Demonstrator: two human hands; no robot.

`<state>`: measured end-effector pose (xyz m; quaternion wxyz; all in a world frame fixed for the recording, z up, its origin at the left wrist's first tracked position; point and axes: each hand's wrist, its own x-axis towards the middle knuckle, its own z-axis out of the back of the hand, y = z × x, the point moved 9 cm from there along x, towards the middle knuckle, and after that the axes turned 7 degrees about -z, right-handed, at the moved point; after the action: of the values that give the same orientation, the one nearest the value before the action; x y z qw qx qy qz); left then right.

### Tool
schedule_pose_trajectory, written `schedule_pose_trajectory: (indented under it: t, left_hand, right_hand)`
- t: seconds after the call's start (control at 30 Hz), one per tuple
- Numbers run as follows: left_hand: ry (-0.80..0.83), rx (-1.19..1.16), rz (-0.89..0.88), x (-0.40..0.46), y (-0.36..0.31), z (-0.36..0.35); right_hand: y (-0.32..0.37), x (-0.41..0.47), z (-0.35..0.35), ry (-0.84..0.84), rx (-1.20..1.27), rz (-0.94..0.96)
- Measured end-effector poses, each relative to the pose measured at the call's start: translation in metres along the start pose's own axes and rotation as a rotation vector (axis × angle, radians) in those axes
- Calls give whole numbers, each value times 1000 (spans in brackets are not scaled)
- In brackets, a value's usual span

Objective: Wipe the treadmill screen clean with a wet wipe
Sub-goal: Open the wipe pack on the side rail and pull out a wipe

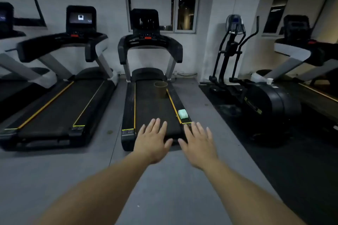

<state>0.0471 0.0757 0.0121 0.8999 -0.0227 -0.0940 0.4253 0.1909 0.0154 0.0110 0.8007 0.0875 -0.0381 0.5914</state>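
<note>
Four treadmills show in the dim room: one cut off at the far left edge, a second one (60, 82) left of centre with a lit display, a middle treadmill (146, 71) straight ahead, and one partly seen at the far right. A single elliptical trainer (243, 78) stands between the middle and right machines.

The middle treadmill has a flat black belt edged by two thin yellow stripes, curved black handrails with a matte look, and grey metal uprights. Its screen (145, 21) is a dark, glossy rectangle in a rounded black housing at the top of the console, well apart from both hands.

Two things sit on this treadmill. One round brown bin (161, 89), cylinder-shaped and open-topped, stands upright on the belt toward the front right. One pack of wet wipes (182, 113), a small soft-looking rectangle in pale green and white, lies on the right side rail near the back end.

Two bare forearms reach forward over the smooth grey floor. The left hand (152, 140) and the right hand (198, 143) are both spread flat, palms down, fingers apart, holding nothing, side by side above the rear end of the belt. The right hand is near the pack, not touching it.
</note>
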Motion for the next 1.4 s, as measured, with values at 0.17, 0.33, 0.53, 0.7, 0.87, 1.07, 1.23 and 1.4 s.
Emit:
schedule_pose_trajectory:
  t: [0.17, 0.33, 0.53, 0.7, 0.87, 1.07, 1.23, 1.4]
  left_hand:
    - [74, -4, 1, 67, 57, -73]
    - [132, -17, -35, 142, 101, -124]
    - [175, -39, -25, 243, 135, -176]
    - [223, -40, 0, 353, 150, -226]
    - [249, -52, 68, 470, 159, -269]
    - [242, -49, 94, 606, 175, -304]
    - [271, -89, 83, 727, 204, -345]
    - [298, -108, 55, 844, 243, -391]
  right_hand:
    - [4, 65, -90, 103, 14, -57]
    - [6, 138, -158, 177, 14, -120]
    - [-10, 247, -208, 145, 43, -137]
    - [-49, 362, -250, 156, 73, -108]
    - [-96, 482, -286, 162, 68, -52]
    - [-143, 606, -324, 205, 80, -33]
    - [-167, 718, -371, 252, 34, -33]
    - [-180, 836, -423, 257, 34, -42]
